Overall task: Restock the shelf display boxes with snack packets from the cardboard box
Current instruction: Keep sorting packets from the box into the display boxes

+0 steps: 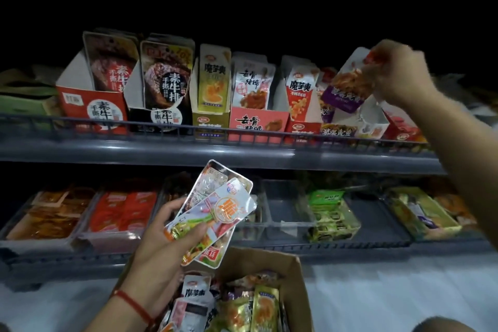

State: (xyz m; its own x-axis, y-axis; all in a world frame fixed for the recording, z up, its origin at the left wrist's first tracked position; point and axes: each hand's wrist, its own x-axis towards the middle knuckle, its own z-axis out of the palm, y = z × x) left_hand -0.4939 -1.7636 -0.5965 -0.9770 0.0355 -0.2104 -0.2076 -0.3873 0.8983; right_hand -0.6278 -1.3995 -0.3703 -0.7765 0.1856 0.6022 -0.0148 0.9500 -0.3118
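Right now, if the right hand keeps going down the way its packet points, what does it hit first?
Probably the white display box on the upper shelf: the right hand holds a purple-edged snack packet tilted just above its open top. Depth is uncertain.

2 hands, 1 cardboard box

The left hand grips two packets fanned above the open cardboard box, which holds more packets. The right hand pinches a purple packet by its top over the display boxes at the right end of the upper shelf. Clear bins line the lower shelf.
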